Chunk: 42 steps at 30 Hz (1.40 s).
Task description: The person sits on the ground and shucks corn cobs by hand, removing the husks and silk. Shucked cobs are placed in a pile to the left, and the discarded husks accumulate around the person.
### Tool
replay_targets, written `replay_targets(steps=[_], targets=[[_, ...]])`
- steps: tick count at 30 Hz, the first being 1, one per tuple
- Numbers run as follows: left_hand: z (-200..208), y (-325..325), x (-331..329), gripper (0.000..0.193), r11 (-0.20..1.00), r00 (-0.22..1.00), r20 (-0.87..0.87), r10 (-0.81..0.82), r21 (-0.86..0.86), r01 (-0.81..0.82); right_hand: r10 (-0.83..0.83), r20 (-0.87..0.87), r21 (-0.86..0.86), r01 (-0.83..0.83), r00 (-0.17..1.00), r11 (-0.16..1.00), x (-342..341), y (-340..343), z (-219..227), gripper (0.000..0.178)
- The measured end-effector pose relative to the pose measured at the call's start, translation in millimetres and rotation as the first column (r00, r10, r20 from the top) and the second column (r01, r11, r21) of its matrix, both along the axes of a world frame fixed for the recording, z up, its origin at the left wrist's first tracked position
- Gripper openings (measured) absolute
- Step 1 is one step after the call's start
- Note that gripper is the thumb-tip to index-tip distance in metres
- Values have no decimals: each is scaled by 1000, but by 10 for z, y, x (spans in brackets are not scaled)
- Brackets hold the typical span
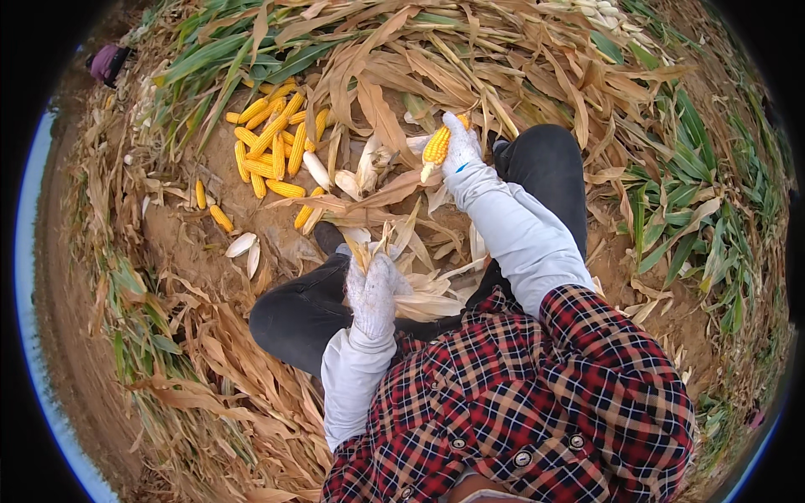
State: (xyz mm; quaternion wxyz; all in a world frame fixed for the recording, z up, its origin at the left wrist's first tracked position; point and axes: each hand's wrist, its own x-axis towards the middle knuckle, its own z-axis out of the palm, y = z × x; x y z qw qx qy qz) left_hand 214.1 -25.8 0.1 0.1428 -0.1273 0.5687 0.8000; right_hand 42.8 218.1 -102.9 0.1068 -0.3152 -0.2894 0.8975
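In a white glove, my right hand (460,147) is closed around a bare yellow corn cob (437,146), held out over the dry leaves. My left hand (371,281), also gloved, sits lower, near my bent left knee. It is closed on dry corn husk (359,253), whose pale brown strips stick out above and beside the fingers. Ahead and to the left lies a loose pile of husked yellow corn cobs (278,142) on the soil. An ear with pale husk (369,166) rests between that pile and my right hand.
Cut corn stalks with dry leaves (402,50) heap up in front. Green leaves (692,168) lie on the right, more dry husks (226,360) on the left. Two single cobs (220,219) lie apart from the pile. A purple object (107,64) stands far left.
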Motion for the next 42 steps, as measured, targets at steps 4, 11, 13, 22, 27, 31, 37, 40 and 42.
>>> replay_targets(steps=[4, 11, 13, 22, 27, 31, 37, 40, 42], targets=[[-168, 34, -133, 19, 988, 987, 61, 150, -43, -148, 80, -162, 5, -80, 984, 997, -1, -88, 48, 49], [-398, 354, -861, 43, 863, 933, 90, -349, -358, 357, 275, -204, -42, -289, 940, 957, 219, -523, 314, 48], [-486, 385, -838, 46, 913, 935, 79, -347, -201, 356, 270, -200, -55, -286, 942, 957, 279, -529, 486, 40], [-330, 564, -860, 41, 746, 888, 93, -451, -508, 432, 372, -128, -136, -388, 919, 912, 314, -476, 239, 36], [-488, 499, -822, 52, 537, 817, 68, -572, -722, 436, 492, -93, -330, -493, 866, 805, 290, -410, 120, 52], [-627, 407, -852, 54, 581, 806, 22, -592, -681, 446, 469, -159, -343, -494, 869, 799, 301, -400, 205, 52], [-288, 439, -937, 51, 532, 781, 110, -615, -674, 513, 340, -75, -416, -339, 938, 844, 305, -376, 128, 50], [-230, 385, -976, 47, 527, 743, 48, -667, -675, 517, 359, -135, -459, -380, 923, 803, 273, -375, -5, 57], [-314, 298, -995, 45, 513, 708, 16, -706, -678, 527, 380, -213, -513, -434, 900, 741, 231, -391, -131, 64]])
